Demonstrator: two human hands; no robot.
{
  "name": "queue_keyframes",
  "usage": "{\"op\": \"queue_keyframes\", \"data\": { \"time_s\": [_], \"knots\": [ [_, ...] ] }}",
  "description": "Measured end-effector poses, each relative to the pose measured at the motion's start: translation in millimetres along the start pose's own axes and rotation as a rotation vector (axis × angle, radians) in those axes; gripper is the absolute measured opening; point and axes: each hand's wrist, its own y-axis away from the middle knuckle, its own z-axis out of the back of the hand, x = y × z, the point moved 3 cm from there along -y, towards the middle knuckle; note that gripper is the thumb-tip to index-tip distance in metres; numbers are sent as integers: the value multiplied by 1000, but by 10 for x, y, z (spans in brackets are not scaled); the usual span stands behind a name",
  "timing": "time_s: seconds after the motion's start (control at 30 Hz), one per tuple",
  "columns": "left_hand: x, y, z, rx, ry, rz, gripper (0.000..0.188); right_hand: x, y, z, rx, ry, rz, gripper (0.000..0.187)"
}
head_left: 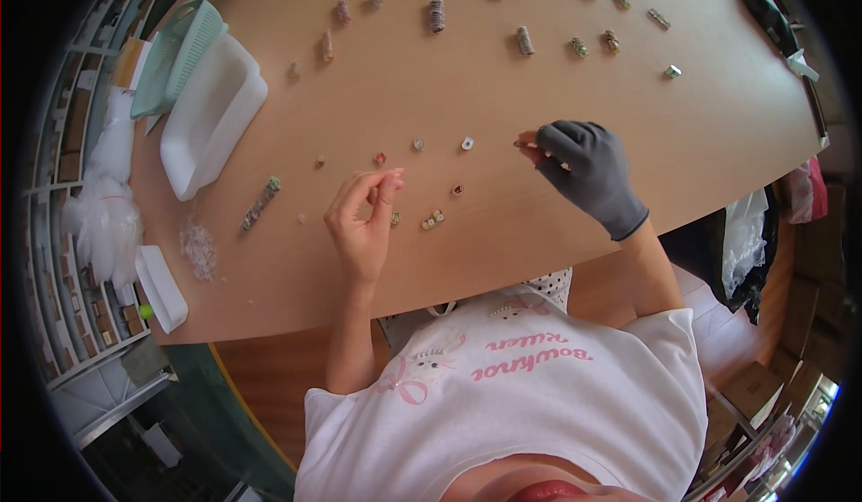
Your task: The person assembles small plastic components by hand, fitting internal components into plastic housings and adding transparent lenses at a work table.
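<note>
My left hand [361,224] is bare and raised over the near part of the table, thumb and fingers pinched together. Whatever it may hold is too small to make out. Farther right, my right hand [584,165] wears a grey glove with bare fingertips, which pinch a small dark piece [518,144]. Between the hands lie a small silvery square piece [467,144], a round grey piece [418,145] and a red-centred piece [458,190]. A red piece [381,158] sits just beyond my left fingertips. Several small pale round pieces [434,221] lie together beside that hand.
Short stacks of small discs, one grey stack [436,16] among them, stand across the far table. At left are a white tub [205,125], a green basket [171,62], a long stack [260,206], clear bits [198,251] and a narrow white tray [162,288].
</note>
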Motion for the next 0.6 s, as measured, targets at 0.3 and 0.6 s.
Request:
{"op": "queue_keyframes", "data": {
  "time_s": [0.3, 0.6],
  "knots": [
    [95, -5, 97, -95, -101, -3, 7, -1183, -1265, 22, -19, 501, 151, 18],
    [121, 10, 110, -63, -164, -26, 5, -1459, -1457, -41, 5, 566, 184, 21]
  ]
}}
